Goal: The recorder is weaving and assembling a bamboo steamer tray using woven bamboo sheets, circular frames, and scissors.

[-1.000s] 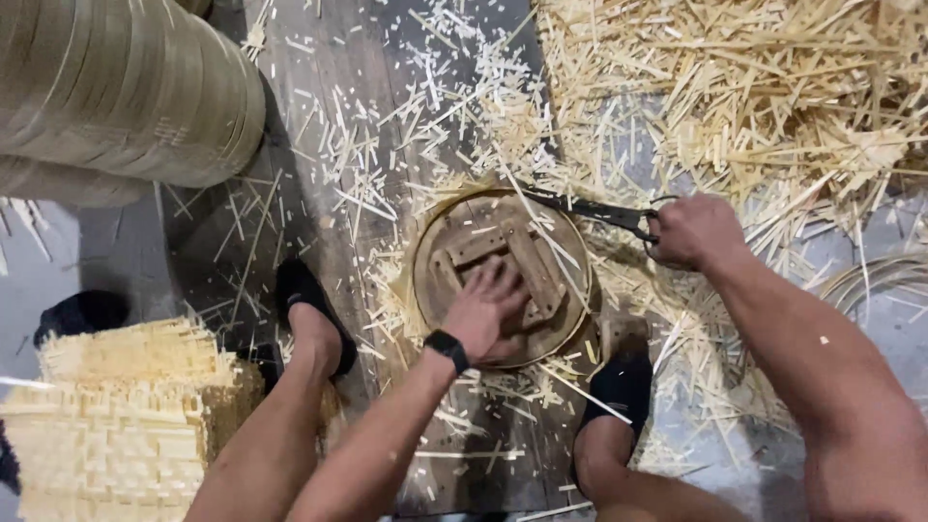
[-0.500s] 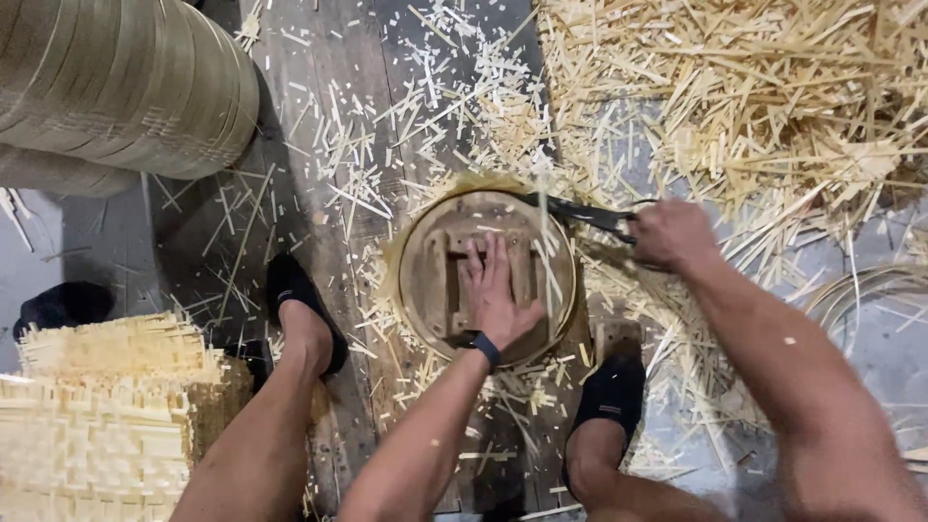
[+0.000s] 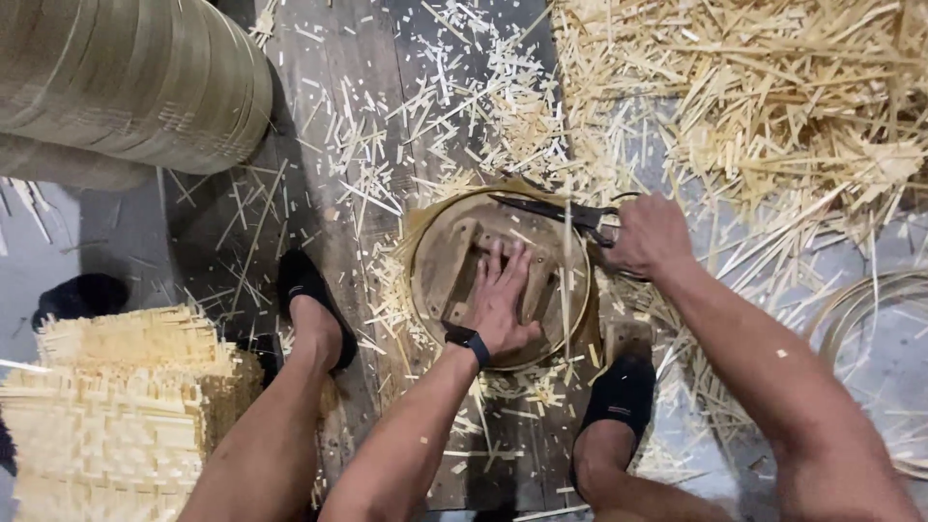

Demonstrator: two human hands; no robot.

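Since the earlier frame the left hand (image 3: 503,302) lies flatter, fingers spread on the round form (image 3: 440,280), while the right hand (image 3: 650,234), clenched on shears (image 3: 556,210), points them toward nine o'clock along its twelve o'clock rim.

Round wooden form (image 3: 440,275) taken as reference: scissors (image 3: 556,210) laid across far rim; woven stack (image 3: 116,406) at left; strip pile (image 3: 764,106) at far right.

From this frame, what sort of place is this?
Likely a bamboo craft workshop, worked on the floor. Pale offcuts litter the wooden boards, woven mats are stacked nearby, and the left hand presses a round form while the right hand holds shears.
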